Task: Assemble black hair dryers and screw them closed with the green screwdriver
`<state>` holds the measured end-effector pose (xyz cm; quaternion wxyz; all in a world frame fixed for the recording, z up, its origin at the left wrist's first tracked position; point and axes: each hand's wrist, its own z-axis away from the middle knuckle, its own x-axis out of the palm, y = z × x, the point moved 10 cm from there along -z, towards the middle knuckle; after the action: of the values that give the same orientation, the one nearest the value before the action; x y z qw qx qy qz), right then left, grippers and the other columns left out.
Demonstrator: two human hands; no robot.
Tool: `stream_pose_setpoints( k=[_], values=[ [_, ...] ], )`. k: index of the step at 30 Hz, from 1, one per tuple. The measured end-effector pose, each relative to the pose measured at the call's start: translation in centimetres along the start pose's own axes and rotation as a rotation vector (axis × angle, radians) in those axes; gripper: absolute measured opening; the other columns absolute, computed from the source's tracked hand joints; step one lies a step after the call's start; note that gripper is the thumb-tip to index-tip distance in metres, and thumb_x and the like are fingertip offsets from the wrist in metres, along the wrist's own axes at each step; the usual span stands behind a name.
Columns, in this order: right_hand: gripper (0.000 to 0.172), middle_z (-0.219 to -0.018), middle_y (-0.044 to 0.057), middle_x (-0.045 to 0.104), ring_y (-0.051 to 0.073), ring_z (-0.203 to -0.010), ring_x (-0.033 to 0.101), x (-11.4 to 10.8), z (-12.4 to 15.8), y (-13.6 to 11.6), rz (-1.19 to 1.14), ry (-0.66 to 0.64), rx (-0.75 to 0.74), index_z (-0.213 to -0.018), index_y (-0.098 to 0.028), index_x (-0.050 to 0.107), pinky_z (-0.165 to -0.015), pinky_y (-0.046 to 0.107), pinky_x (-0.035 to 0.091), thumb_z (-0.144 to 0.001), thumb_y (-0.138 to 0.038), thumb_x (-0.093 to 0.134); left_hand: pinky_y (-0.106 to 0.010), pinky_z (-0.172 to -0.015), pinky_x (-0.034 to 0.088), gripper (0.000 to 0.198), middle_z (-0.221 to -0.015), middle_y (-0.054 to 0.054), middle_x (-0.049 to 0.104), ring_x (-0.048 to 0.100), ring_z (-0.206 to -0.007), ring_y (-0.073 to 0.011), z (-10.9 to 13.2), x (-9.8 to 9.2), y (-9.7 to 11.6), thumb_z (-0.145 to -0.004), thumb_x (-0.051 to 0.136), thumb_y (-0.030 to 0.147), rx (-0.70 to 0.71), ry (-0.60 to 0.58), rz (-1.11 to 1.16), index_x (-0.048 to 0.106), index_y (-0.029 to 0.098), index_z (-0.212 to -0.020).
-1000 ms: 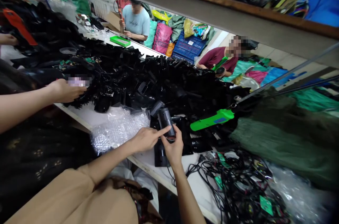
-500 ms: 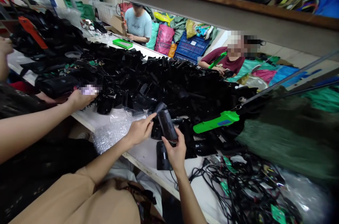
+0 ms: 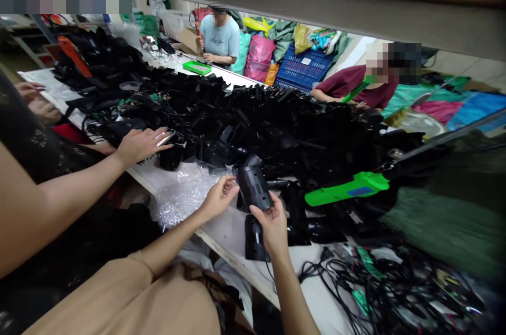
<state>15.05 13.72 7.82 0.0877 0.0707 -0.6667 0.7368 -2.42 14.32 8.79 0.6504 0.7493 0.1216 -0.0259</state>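
I hold a black plastic housing [image 3: 256,183] tilted upright over the front edge of the white table [image 3: 221,229]. My right hand [image 3: 272,224] grips its lower end from below. Pinching its left edge are the curled fingers of my left hand [image 3: 219,198]. Just under it on the table lies another black part [image 3: 253,242]. Behind it a big heap of black plastic parts [image 3: 269,129] covers the table.
A co-worker's hand [image 3: 143,145] reaches from the left into the heap. Bubble wrap [image 3: 179,198] lies by my left hand. A green handheld tool [image 3: 343,190] rests at the right, tangled black cables [image 3: 379,287] lower right. Two people sit behind the table.
The housing has turned and sits a little lower in my hands; my left fingers have closed on its left edge. The co-worker's hand has moved right along the heap.
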Motion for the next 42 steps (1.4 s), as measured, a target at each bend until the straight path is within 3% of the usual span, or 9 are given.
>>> stream_pose_setpoints(
  k=[3,7,12,18,22,25,31,38,42],
  values=[
    [0.062,-0.096,0.003,0.063,0.016,-0.087,0.06,0.4,0.1,0.7,-0.049,0.003,0.028,-0.109,-0.021,0.048,-0.083,0.034,0.047,-0.055,-0.027,0.078,-0.028,-0.077,0.047,0.049,-0.094,-0.004,0.059,0.058,-0.087,-0.015,0.7,2.1,-1.8,-0.078,0.059,0.047,-0.14,-0.115,0.3,0.045,0.019,-0.115],
    [0.057,-0.098,0.002,0.064,0.016,-0.089,0.06,1.5,0.6,2.3,-0.132,-0.012,0.118,-0.108,-0.021,0.051,-0.088,0.036,0.045,-0.058,-0.031,0.076,-0.03,-0.078,0.048,0.047,-0.094,-0.005,0.062,0.06,-0.085,-0.0156,2.5,4.0,-3.2,-0.078,0.058,0.05,-0.343,-0.212,0.619,0.05,0.018,-0.111],
    [0.055,-0.105,0.005,0.064,0.019,-0.099,0.058,3.5,2.3,4.6,-0.197,-0.046,0.216,-0.11,-0.021,0.052,-0.092,0.04,0.043,-0.061,-0.032,0.074,-0.029,-0.07,0.049,0.034,-0.096,-0.01,0.065,0.062,-0.081,-0.0176,2.8,1.4,-3.4,-0.085,0.052,0.04,-0.303,-0.143,0.584,0.057,0.016,-0.109],
    [0.046,-0.097,0.0,0.065,0.016,-0.097,0.059,6.8,5.8,9.3,-0.392,-0.064,0.462,-0.099,-0.022,0.059,-0.097,0.037,0.041,-0.058,-0.028,0.077,-0.031,-0.07,0.049,0.027,-0.088,-0.008,0.068,0.063,-0.078,-0.0184,4.9,-2.8,-6.3,-0.093,0.039,0.02,-0.407,-0.082,0.451,0.061,0.012,-0.106],
    [0.047,-0.092,0.0,0.066,0.015,-0.093,0.06,8.0,7.2,11.7,-0.477,-0.05,0.58,-0.096,-0.021,0.061,-0.097,0.037,0.042,-0.053,-0.024,0.08,-0.029,-0.068,0.05,0.027,-0.088,-0.006,0.068,0.064,-0.077,-0.0179,6.5,-4.6,-7.4,-0.093,0.037,0.018,-0.462,-0.034,0.377,0.061,0.013,-0.105],
    [0.045,-0.094,0.001,0.066,0.016,-0.094,0.06,8.7,7.1,12.2,-0.477,-0.084,0.582,-0.095,-0.02,0.062,-0.097,0.037,0.043,-0.054,-0.024,0.079,-0.028,-0.067,0.049,0.028,-0.088,-0.005,0.068,0.064,-0.081,-0.0188,6.6,-5.3,-7.5,-0.094,0.036,0.018,-0.46,-0.022,0.335,0.061,0.013,-0.105],
    [0.043,-0.095,0.002,0.067,0.018,-0.094,0.061,12.1,4.0,11.2,-0.478,-0.115,0.486,-0.092,-0.02,0.061,-0.094,0.038,0.046,-0.053,-0.026,0.079,-0.029,-0.073,0.048,0.026,-0.094,-0.004,0.068,0.063,-0.089,-0.0193,3.1,-8.1,-7.1,-0.092,0.041,0.02,-0.384,0.081,0.456,0.063,0.015,-0.105],
    [0.039,-0.087,0.002,0.068,0.019,-0.088,0.063,17.6,-2.7,10.8,-0.513,-0.161,0.416,-0.081,-0.019,0.06,-0.085,0.036,0.052,-0.048,-0.026,0.081,-0.03,-0.075,0.048,0.035,-0.096,-0.009,0.068,0.063,-0.085,-0.0191,-3.3,-12.0,-8.2,-0.076,0.063,0.037,-0.308,0.235,0.515,0.064,0.014,-0.103],
    [0.039,-0.083,0.0,0.067,0.017,-0.084,0.064,19.9,-6.3,10.6,-0.529,-0.187,0.394,-0.079,-0.02,0.06,-0.082,0.034,0.053,-0.046,-0.023,0.081,-0.032,-0.079,0.047,0.035,-0.098,-0.01,0.067,0.062,-0.09,-0.0208,-6.0,-14.0,-6.9,-0.076,0.063,0.035,-0.266,0.248,0.539,0.063,0.014,-0.104]
  ],
)
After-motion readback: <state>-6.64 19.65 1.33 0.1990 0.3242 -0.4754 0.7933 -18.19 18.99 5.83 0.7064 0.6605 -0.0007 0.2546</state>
